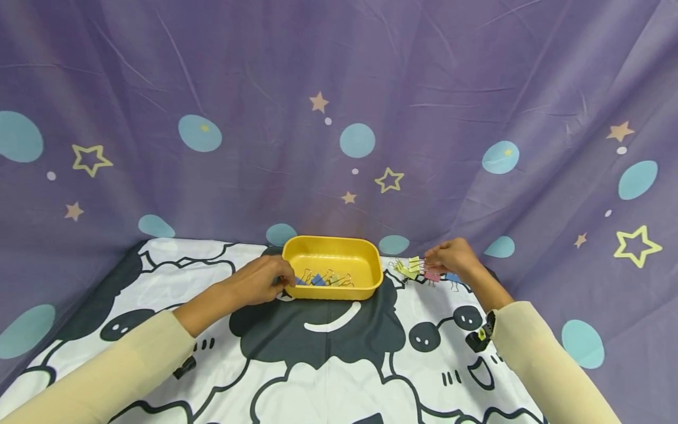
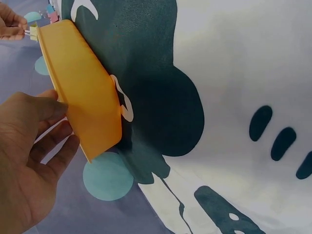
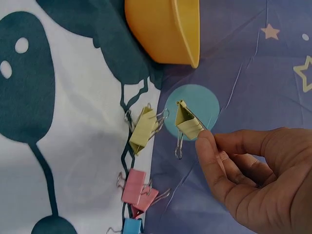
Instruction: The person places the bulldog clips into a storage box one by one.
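Observation:
My left hand holds the yellow tray at its front left corner; in the left wrist view the thumb overlaps the outer wall at the rim, with the other fingers curled beside it. Between thumb and fingertips, my right hand pinches a yellow binder clip by its wire handle, its other handle hanging down. Another yellow binder clip lies near the cloth's edge, with pink binder clips and a blue binder clip in line. Inside the tray are blue binder clips and more wire handles, partly hidden by the front wall.
A white and dark cartoon-print cloth covers the table. Behind it hangs a purple curtain with stars and teal spots, close to the tray's back. A dark wrist strap shows at the right sleeve.

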{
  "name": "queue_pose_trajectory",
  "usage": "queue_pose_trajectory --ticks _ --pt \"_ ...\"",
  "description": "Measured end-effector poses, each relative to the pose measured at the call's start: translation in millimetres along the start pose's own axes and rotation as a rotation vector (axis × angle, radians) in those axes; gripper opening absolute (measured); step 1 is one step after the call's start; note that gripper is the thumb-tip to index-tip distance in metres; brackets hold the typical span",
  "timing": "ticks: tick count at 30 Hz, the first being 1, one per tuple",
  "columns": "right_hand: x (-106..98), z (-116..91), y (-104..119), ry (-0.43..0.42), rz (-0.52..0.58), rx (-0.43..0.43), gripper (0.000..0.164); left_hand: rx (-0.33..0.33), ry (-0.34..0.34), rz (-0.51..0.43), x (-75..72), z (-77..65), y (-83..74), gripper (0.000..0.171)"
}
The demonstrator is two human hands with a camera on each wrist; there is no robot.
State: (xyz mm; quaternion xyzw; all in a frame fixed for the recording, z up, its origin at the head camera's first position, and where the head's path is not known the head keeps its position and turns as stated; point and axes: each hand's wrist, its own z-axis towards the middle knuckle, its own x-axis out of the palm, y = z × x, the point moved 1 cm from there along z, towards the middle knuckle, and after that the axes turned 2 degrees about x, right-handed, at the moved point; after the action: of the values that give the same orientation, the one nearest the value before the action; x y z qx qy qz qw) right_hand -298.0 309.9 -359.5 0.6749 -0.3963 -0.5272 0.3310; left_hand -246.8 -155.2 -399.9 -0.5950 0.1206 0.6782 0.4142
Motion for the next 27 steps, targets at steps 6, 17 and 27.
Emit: queue_pose_trajectory --ticks 6,17,27 --pt "10.1 -1.5 10.2 0.018 0.011 -0.029 0.035 -0.002 0.004 -0.002 0.3 0.0 -0.3 0.023" --pt "25.1 -0.7 24.1 0.023 0.040 -0.012 0.041 -0.003 0.000 0.003 1.1 0.4 1.2 0.022" --pt "35.8 5.4 30.9 0.036 0.075 -0.025 0.041 -0.013 0.010 -0.001 1.4 1.1 1.8 0.022"
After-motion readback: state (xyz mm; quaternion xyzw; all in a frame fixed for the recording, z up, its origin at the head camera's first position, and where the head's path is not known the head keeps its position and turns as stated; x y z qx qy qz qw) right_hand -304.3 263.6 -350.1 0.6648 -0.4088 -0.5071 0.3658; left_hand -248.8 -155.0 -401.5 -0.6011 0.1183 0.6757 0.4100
